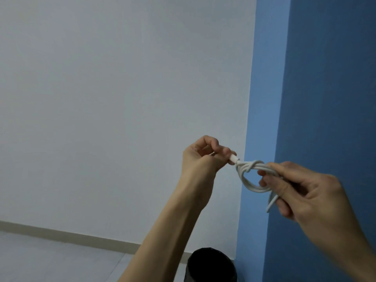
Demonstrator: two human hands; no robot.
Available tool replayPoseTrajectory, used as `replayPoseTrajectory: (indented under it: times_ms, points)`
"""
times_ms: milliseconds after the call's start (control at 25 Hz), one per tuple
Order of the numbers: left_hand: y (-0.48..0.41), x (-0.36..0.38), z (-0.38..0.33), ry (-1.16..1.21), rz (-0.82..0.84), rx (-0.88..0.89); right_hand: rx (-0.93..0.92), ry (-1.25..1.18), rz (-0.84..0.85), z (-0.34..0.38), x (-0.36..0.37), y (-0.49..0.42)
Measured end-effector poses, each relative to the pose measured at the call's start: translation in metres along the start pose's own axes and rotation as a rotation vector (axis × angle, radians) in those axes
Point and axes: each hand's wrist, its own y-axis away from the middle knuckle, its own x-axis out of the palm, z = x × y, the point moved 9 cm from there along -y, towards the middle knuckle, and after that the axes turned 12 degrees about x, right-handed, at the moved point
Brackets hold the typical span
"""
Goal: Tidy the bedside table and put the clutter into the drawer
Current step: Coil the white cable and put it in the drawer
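A coiled white cable (247,181) is held up in the air between both hands, in front of the corner where a white wall (122,98) meets a blue wall (325,78). The coil is bound near its top by a knot (249,166) made of its own cord. The white connector (233,159) at one end of the cable is pinched between the thumb and curled fingers of the left hand (200,157), which is raised just left of the coil. The far side of the coil is grasped by the right hand (305,192), with thumb and fingers curled round the bundled strands. A short loose end (271,204) is seen hanging below those fingers. A pale skirting board (71,235) is seen along the foot of the white wall, above a light floor (50,259). A black round object (211,265) is cut off by the bottom edge, just beside the blue wall; what it is cannot be told.
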Motion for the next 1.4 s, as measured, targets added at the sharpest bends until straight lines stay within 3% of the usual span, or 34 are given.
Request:
replayPoseTrajectory:
  times_ms: [160,360,480,640,760,960,1120,1200,1400]
  points:
    - [0.017,0.017,0.025,0.242,-0.035,-0.234,-0.074,0.026,-0.018,0.009,0.004,-0.001]
    - [0.025,0.02,0.033,0.089,0.07,-0.294,-0.071,0.07,-0.07,0.002,0.004,-0.007]
    - [0.031,0.02,0.028,0.135,0.113,-0.301,-0.058,0.098,-0.103,-0.003,0.0,-0.009]
    - [0.036,0.019,0.033,0.244,0.16,-0.469,-0.064,0.085,-0.074,-0.003,0.002,-0.009]
    - [0.028,0.011,0.031,0.079,0.201,-0.388,-0.068,0.077,-0.017,-0.001,0.005,-0.007]
    - [0.016,0.009,0.014,-0.095,0.153,-0.168,-0.187,0.274,-0.019,0.008,0.013,0.0]
    - [0.014,0.01,0.0,-0.231,0.119,-0.023,-0.166,0.219,-0.024,0.009,0.012,0.004]
    - [0.016,0.012,0.001,-0.226,0.099,-0.032,-0.148,0.203,-0.036,0.009,0.009,0.001]
    - [0.03,0.017,0.023,-0.031,0.108,-0.286,-0.138,0.329,-0.083,0.009,0.007,-0.008]
